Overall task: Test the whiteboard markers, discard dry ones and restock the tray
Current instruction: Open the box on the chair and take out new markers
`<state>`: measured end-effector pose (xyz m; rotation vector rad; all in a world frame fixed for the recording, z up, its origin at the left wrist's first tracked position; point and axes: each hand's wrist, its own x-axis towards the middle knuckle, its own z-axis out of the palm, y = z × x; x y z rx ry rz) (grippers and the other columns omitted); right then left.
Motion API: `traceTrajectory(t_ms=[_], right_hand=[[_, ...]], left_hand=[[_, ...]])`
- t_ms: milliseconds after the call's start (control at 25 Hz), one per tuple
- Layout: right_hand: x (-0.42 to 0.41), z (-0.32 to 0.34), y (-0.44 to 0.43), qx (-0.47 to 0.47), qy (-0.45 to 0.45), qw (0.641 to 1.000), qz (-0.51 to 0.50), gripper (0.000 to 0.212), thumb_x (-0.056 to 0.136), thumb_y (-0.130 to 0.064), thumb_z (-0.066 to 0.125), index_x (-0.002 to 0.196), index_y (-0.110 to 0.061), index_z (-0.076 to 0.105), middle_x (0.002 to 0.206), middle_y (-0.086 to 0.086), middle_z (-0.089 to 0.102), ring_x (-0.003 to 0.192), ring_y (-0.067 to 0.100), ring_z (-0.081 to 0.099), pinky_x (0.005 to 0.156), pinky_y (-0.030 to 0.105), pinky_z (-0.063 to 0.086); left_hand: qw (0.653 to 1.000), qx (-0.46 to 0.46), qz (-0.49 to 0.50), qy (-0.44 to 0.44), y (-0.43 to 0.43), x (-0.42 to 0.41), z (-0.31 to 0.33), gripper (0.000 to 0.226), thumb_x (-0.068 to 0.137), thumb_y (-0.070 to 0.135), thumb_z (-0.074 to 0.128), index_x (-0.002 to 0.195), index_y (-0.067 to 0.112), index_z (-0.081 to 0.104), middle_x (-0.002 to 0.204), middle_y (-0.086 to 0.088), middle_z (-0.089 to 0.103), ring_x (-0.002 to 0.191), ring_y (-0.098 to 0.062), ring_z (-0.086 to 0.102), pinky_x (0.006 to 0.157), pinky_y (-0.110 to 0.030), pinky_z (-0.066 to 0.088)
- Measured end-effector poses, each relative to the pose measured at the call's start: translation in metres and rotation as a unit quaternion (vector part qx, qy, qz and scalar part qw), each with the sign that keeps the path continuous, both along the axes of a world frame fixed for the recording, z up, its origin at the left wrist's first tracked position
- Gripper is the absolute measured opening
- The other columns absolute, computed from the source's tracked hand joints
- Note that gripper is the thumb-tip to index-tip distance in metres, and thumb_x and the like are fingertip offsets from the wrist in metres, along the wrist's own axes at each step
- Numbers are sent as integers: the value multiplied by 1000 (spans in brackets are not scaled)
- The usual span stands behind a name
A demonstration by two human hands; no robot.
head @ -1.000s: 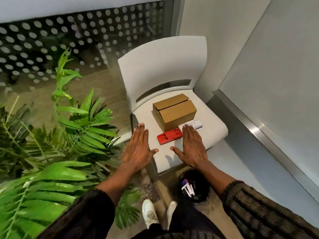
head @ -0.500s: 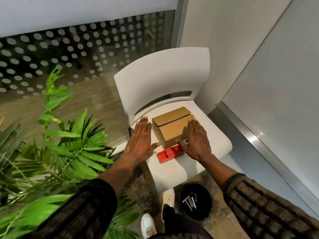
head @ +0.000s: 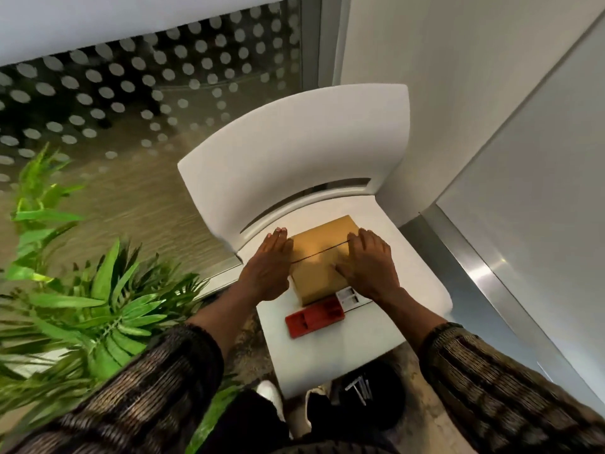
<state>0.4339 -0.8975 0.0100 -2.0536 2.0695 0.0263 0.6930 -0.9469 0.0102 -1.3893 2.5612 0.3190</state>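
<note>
left hand (head: 268, 268) and right hand (head: 368, 268) touch the cardboard box (head: 319, 257), fingers (head: 278, 239) straight — contents hidden (flaps closed).

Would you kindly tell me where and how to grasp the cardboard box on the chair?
Take its opposite side walls, left hand and right hand coming from either side: the cardboard box sits flat and closed on the chair, both flanks free.

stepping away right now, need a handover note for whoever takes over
Left hand open, flat against the cardboard box's left side.
Right hand open, resting on its right top edge.
Box is closed on the chair seat; red tray and white tray lie just in front.
Done: markers already lie in the black bin on the floor.
Left: open the box, restock the tray.
</note>
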Motion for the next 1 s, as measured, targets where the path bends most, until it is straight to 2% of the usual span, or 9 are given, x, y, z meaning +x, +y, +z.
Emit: traceTrajectory(t_ms=[80, 160, 320, 400, 560, 720, 840, 920, 1000], right_hand=[[-3, 1, -6, 5, -6, 1000, -5, 78, 90, -75, 56, 143, -18, 50, 154, 16, 49, 141, 39, 46, 114, 54, 42], [-6, 3, -11, 28, -19, 999, -5, 76, 91, -74, 56, 143, -19, 49, 154, 17, 45, 138, 39, 46, 110, 53, 45], [-7, 9, -12, 39, -60, 997, -33, 73, 94, -70, 56, 145, -19, 49, 151, 15, 43, 134, 35, 46, 104, 48, 51], [-6, 18, -12, 26, -96, 993, -66, 66, 94, -68, 59, 140, -21, 54, 149, 11, 45, 132, 31, 47, 103, 45, 51], [-7, 34, 5, -58, -51, 994, -80, 59, 97, -70, 46, 116, -16, 63, 127, 11, 59, 113, 31, 54, 96, 47, 48], [-20, 31, 41, -132, -51, 986, -84, 39, 100, -56, 59, 89, -19, 64, 95, 4, 63, 91, 27, 59, 89, 44, 45], [-21, 16, 63, -84, -36, 994, -67, 30, 93, -42, 72, 103, -14, 69, 104, 9, 65, 92, 31, 63, 82, 41, 50], [-16, 6, 69, -34, -33, 997, -68, 41, 89, -37, 78, 119, -11, 68, 117, 13, 62, 95, 32, 61, 72, 37, 53], [-9, 0, 70, -26, -50, 995, -82, 43, 91, -32, 77, 125, -8, 64, 122, 15, 58, 91, 30, 58, 64, 32, 52]], left_hand=[[999, 46, -16, -10, -5, -1, -4, 86, 95, 7, 53, 168, -2, 9, 178, -24, 1, 167, -36, -4, 136, -41, -4], [998, 69, -14, -2, -9, 1, -10, 90, 94, 2, 53, 170, 0, 4, 179, -22, -1, 167, -33, -4, 136, -39, -4], [997, 76, -13, 9, -14, 7, -17, 90, 97, 7, 63, 170, 3, 10, 180, -19, 4, 168, -30, 2, 135, -36, -1], [997, 78, -15, 23, -17, 10, -16, 89, 98, 6, 64, 170, 4, 13, 180, -16, 4, 168, -29, 2, 132, -32, -4], [996, 74, -25, 37, -20, 16, -18, 81, 102, 10, 58, 170, 6, 14, 180, -16, 5, 168, -27, 3, 133, -32, -3], [995, 79, 5, 58, -16, 9, -13, 74, 103, 9, 51, 169, 3, 19, 179, -19, 10, 167, -30, 6, 135, -36, 1], [995, 66, 27, 68, -12, -2, -11, 63, 112, 30, 48, 164, 1, 27, 177, -21, 18, 166, -34, 14, 135, -41, 7], [995, 63, 48, 67, -10, -9, -11, 67, 113, 42, 48, 163, 1, 30, 175, -21, 24, 164, -36, 19, 135, -43, 11], [994, 61, 64, 66, -7, -15, -9, 71, 109, 42, 57, 162, 2, 31, 173, -20, 29, 162, -38, 23, 133, -44, 16]])
